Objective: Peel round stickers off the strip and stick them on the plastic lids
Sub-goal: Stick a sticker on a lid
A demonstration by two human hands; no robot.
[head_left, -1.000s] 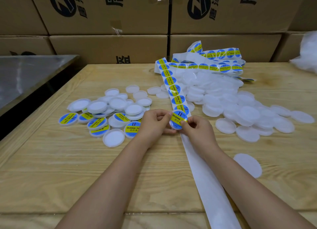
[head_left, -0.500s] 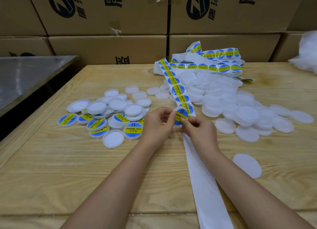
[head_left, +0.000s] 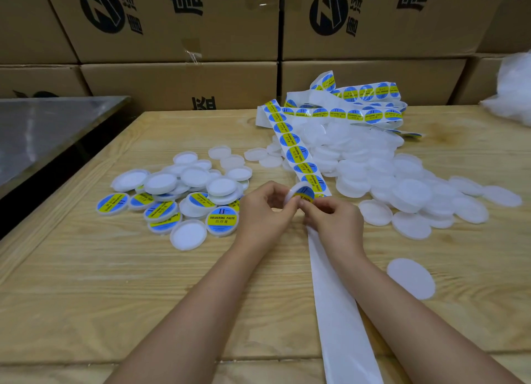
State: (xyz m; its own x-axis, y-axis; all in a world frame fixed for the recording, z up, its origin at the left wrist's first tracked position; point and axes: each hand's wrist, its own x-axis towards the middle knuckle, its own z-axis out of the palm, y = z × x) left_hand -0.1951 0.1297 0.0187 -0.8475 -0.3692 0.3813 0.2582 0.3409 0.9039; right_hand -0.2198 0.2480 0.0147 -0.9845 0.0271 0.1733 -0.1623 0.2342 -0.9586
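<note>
Hands meet mid-table: left hand (head_left: 263, 211) and right hand (head_left: 334, 221) both pinch one tilted lid (head_left: 294, 190) bearing a sticker (head_left: 305, 195), over the strip (head_left: 339, 311). Labelled lids (head_left: 161, 209) crowd left, plain lids (head_left: 402, 188) right; bare table (head_left: 86, 297) spreads near-left to its edge.

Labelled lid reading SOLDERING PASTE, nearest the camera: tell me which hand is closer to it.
Left. The left hand sits just right of that labelled lid; the right hand is farther right, beyond the left hand.
</note>
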